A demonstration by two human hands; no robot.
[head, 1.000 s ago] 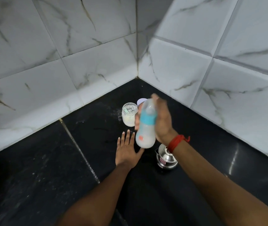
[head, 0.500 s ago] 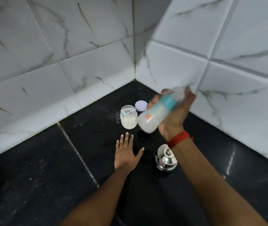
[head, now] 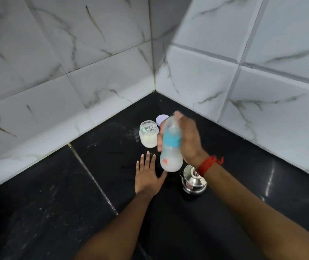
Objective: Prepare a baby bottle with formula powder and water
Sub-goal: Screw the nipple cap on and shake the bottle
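My right hand (head: 188,139) grips a baby bottle (head: 170,152) in the air above the black counter. The bottle has a blue collar and holds milky white liquid; it hangs near upright, its outline blurred. My left hand (head: 147,176) lies flat on the counter, fingers spread, just left of and below the bottle. Behind the bottle stands an open glass jar of white powder (head: 148,133) with a small scoop inside. The jar's pale lid (head: 160,119) lies beyond it, partly hidden by the bottle.
A small steel pot with a lid (head: 193,182) stands on the counter (head: 74,194) under my right wrist. White marble-tiled walls (head: 103,72) meet in a corner behind the jar. Powder is scattered on the counter beside the jar.
The bottle has swung from tilted, top pointing right, back to near upright and lower. My left hand stays flat on the counter.
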